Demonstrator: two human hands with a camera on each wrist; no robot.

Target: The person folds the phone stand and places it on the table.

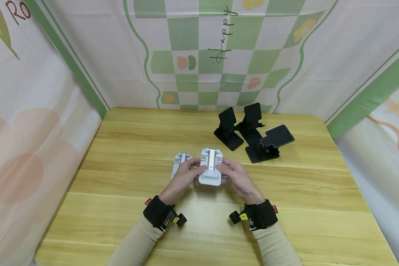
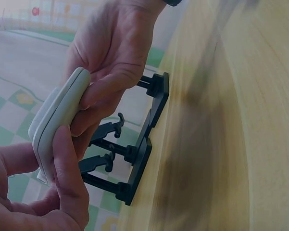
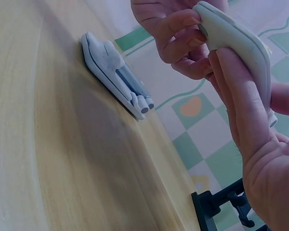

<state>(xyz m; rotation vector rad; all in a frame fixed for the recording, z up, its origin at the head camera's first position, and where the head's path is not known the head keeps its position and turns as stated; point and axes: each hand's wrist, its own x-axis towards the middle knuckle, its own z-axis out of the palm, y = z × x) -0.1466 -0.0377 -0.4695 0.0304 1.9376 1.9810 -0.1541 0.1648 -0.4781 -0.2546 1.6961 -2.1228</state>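
A white folding phone stand [image 1: 210, 180], folded flat, is held above the table between both hands. My left hand [image 1: 186, 174] grips its left edge, thumb on the front face and fingers behind. On the opposite edge my right hand [image 1: 238, 178] holds it the same way. The right wrist view shows fingers spread under the back of the held stand [image 3: 245, 53]. A second folded white phone stand [image 3: 110, 72] lies on the table just beyond my left hand, which partly covers it in the head view.
Three unfolded black phone stands stand at the back right: one on the left [image 1: 228, 127], one behind [image 1: 251, 120], one in front with its plate tilted [image 1: 277, 136]. The wooden table [image 1: 136, 140] ends at a patterned cloth [image 1: 186, 37] behind and at the sides.
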